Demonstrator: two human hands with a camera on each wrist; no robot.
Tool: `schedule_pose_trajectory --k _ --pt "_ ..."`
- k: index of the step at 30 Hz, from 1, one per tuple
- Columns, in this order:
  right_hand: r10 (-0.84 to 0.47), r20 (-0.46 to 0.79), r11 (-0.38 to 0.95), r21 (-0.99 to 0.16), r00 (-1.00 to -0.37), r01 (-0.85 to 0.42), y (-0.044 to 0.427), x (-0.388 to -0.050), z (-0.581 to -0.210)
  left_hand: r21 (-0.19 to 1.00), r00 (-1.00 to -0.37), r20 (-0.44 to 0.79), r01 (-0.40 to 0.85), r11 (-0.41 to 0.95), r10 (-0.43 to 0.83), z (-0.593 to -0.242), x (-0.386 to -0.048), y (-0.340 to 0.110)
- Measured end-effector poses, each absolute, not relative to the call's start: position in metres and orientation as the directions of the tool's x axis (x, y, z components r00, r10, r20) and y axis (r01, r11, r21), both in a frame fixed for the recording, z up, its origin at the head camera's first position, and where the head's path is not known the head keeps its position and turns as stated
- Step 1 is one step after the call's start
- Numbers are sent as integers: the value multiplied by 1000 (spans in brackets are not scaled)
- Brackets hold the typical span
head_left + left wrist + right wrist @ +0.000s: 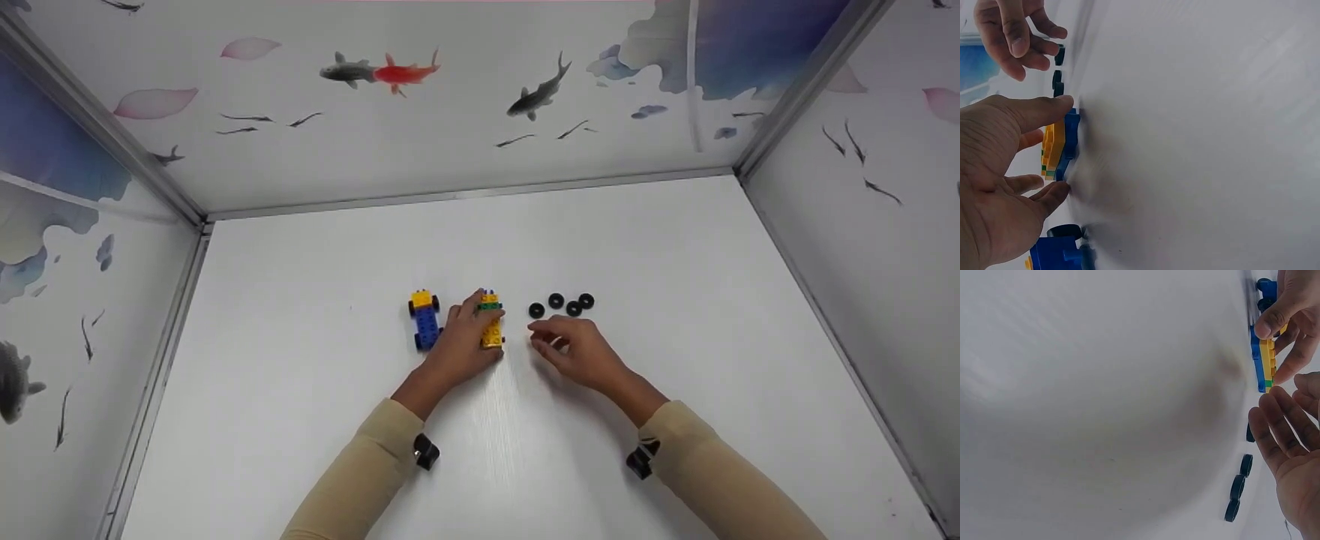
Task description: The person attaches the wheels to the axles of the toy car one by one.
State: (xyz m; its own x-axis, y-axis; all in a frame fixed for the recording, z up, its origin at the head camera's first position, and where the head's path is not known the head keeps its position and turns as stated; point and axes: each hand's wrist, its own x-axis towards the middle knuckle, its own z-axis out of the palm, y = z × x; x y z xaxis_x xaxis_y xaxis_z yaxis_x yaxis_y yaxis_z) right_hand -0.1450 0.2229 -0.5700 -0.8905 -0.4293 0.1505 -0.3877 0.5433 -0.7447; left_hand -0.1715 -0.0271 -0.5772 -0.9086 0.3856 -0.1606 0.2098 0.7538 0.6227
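Observation:
My left hand (463, 341) holds a toy car body (491, 334) of building blocks by its two ends. Yellow blocks and a green one sit on its blue base, which the left wrist view shows low on the table; no tyres show on it. Left of that hand stands another block car (426, 322), blue with a yellow block and black wheels. My right hand (589, 356) hovers just right of the held car, fingers loosely bent and nothing between them. Several loose black tyres (556, 301) lie just beyond its fingertips.
A white tabletop (525, 465) lies under everything. White panels (465, 127) printed with fish and petals rise at the back and both sides, joined by grey metal frame strips (465, 196). Each sleeve has a small black device (426, 452) at the cuff.

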Motion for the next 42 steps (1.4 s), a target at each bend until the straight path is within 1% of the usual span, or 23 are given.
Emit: schedule_pose_trajectory --k 8,19,32,36,42 --pt "-414 137 545 -755 -900 -365 224 -147 -572 623 -908 -144 227 749 394 -579 -175 -27" --pt "-400 122 573 -740 -908 -352 223 -147 -573 640 -913 -162 192 744 374 -584 -177 -27" --pt "-406 135 562 -743 -904 -363 223 -146 -576 646 -918 -168 174 744 360 -586 -176 -27" --pt "-404 141 566 -738 -904 -368 224 -147 -577 665 -923 -142 178 725 357 -585 -175 -28" --pt "-391 158 580 -722 -907 -377 226 -150 -580 688 -924 -79 220 691 373 -582 -172 -32"
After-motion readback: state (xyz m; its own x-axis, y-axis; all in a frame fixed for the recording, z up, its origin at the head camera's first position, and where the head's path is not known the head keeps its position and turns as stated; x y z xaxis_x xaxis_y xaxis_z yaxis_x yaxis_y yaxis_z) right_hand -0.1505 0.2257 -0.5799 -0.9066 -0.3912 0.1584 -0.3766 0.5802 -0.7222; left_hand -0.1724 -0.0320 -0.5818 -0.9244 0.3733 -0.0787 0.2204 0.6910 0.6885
